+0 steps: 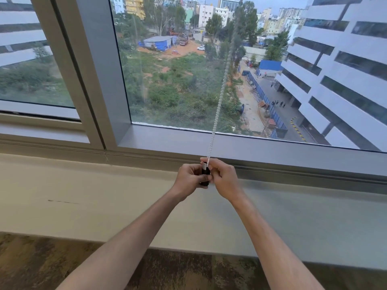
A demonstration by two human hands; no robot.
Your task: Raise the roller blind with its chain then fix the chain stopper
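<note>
A white bead chain (pixel 219 99) hangs taut from the top of the frame down across the window glass to my hands. At its lower end sits a small stopper (pixel 205 173), black with a white top, just below the window frame. My left hand (pixel 189 180) grips the stopper from the left. My right hand (pixel 223 177) pinches the chain and the stopper's top from the right. Most of the stopper is hidden by my fingers. The blind itself is out of view above.
A grey window frame (pixel 272 149) runs across the view, with a vertical mullion (pixel 98 80) at left. Below it lies a cream sill and wall (pixel 104 197), then patterned carpet (pixel 178 268). Outside are buildings and green ground far below.
</note>
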